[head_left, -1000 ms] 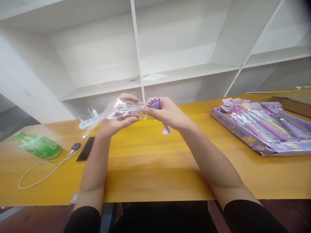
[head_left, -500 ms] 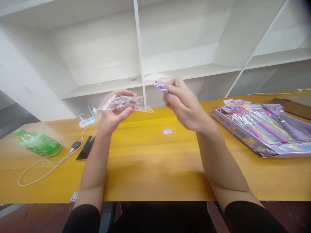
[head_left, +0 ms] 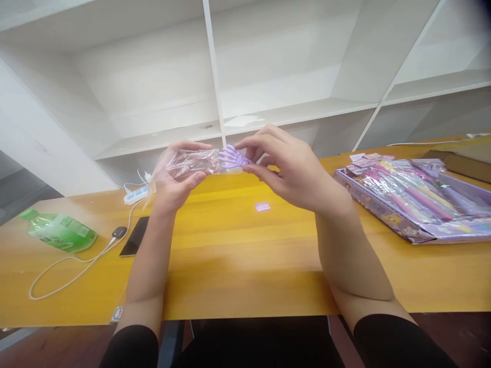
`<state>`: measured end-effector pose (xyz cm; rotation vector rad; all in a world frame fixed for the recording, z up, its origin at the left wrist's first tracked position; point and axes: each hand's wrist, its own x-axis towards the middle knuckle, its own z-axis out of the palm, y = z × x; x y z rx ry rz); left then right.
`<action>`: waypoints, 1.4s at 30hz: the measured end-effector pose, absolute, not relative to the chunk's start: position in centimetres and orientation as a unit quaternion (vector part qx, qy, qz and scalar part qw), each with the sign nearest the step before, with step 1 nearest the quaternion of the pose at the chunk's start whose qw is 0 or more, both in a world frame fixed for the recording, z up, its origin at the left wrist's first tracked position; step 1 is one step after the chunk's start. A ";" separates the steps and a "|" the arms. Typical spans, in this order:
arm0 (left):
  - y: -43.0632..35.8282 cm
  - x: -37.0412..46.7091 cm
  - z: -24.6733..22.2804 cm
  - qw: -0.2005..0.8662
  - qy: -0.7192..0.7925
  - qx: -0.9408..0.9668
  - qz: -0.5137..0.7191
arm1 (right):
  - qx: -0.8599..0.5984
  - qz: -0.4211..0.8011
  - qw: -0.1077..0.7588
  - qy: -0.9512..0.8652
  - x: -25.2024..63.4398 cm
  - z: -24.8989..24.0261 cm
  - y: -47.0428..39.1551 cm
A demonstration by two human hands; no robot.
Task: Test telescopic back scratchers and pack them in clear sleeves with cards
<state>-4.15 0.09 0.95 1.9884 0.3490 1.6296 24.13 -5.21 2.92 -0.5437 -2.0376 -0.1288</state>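
Observation:
My left hand is closed around a clear plastic bag, its mouth facing right. Between thumb and fingers of my right hand is a small purple skeleton-hand piece, its spread bony fingers pointing left. The piece's finger end is at the bag's opening; whether its tips are inside I cannot tell. A small purple-and-white card lies on the table below my hands.
A purple patterned display box with several bagged pens stands on the right of the wooden table. On the left are a green bottle, a phone, a white cable and a power strip. White shelving rises behind.
My right hand has moved the purple skeleton hand left and turned it, bringing it up to the bag's mouth. My left hand still holds the bag in about the same place.

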 end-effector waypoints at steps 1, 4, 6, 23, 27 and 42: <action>0.1 -4.1 0.9 0.267 0.126 0.739 0.606 | -0.223 -0.045 0.492 -0.840 24.1 3.0 -5.3; 0.1 -3.9 0.9 0.260 0.117 0.743 0.605 | -0.220 -0.033 0.493 -0.841 24.1 3.0 -5.3; 0.1 -3.8 0.9 0.264 0.114 0.747 0.599 | -0.217 -0.035 0.489 -0.844 24.1 3.0 -5.2; -1.5 -2.4 1.1 0.352 0.163 0.707 0.591 | -0.207 -0.082 0.505 -0.834 23.8 2.5 -4.6; -2.1 -2.2 1.4 0.370 0.179 0.694 0.591 | -0.219 -0.087 0.513 -0.825 23.7 2.4 -4.5; -3.0 0.4 0.4 0.463 0.215 0.606 0.609 | -0.202 -0.112 0.539 -0.810 21.7 1.6 -3.9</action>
